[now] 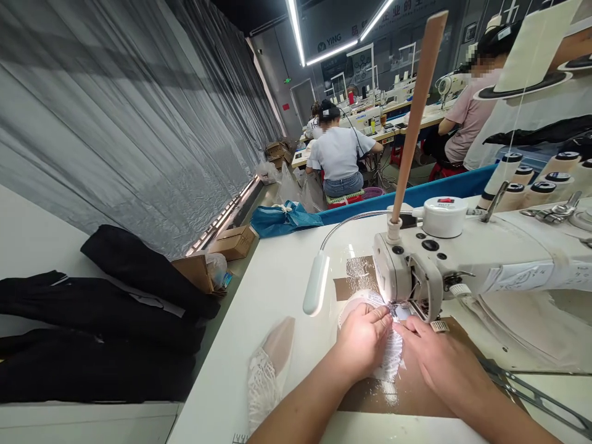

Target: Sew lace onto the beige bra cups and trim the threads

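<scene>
A white lace piece point(391, 357) lies under the needle area of a white sewing machine point(462, 253), on a brown plate. My left hand point(363, 339) is closed on the lace just left of the presser foot, fingertips pinched together. On the other side, my right hand point(428, 348) rests by the lace's right edge, its index finger stretched to the fabric near the needle and a ring on one finger. A small lamp point(317, 287) lights the spot. Pale rounded fabric shows beyond my left hand.
Another sheer lace piece point(271, 370) lies left on the white table point(222, 394). Scissors point(541, 394) are at the right. Thread cones point(541, 191) stand behind the machine. Dark garments point(102, 333) lie far left. Ahead, a person in white point(340, 151) and others sit at machines.
</scene>
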`<control>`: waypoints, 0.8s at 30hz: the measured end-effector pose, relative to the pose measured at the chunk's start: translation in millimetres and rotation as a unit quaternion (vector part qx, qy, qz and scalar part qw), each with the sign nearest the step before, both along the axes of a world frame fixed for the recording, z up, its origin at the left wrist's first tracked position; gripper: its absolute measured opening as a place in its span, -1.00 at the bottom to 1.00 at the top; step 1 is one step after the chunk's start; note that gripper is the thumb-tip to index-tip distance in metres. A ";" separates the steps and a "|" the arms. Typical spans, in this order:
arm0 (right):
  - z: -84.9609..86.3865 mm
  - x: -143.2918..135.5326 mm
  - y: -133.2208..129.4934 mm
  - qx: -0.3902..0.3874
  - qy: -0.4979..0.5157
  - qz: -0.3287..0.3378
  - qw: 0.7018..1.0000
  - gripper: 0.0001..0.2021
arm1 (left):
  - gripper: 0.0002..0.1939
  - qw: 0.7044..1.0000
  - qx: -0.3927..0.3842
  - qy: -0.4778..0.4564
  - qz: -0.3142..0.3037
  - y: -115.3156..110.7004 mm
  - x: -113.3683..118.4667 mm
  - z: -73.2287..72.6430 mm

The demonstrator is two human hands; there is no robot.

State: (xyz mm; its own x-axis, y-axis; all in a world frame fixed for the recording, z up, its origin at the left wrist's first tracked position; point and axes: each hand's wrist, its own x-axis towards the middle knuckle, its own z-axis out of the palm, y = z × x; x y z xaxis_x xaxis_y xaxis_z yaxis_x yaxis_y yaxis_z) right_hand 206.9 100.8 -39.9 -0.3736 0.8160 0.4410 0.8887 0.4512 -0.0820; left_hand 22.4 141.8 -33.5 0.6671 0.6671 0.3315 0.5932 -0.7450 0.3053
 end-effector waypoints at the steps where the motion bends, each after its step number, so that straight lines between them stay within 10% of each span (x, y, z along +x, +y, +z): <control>1: 0.1 -0.6 0.5 -0.001 0.000 -0.002 1.000 -0.46 | -0.71 1.000 0.000 -0.002 -0.004 1.4 -0.8 -0.5; 24: -9.8 4.6 -2.3 -0.014 -0.036 0.013 0.999 -0.48 | -0.67 0.998 -0.022 0.022 0.055 3.4 -0.9 5.9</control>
State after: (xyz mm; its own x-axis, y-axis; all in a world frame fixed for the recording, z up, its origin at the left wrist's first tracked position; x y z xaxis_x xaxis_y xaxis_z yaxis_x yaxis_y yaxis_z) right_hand 211.5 98.5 -49.7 -0.4249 0.8177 0.3884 0.8808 0.4725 -0.0311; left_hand 21.6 145.1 -27.6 0.6019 0.7503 0.2733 0.6843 -0.6611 0.3078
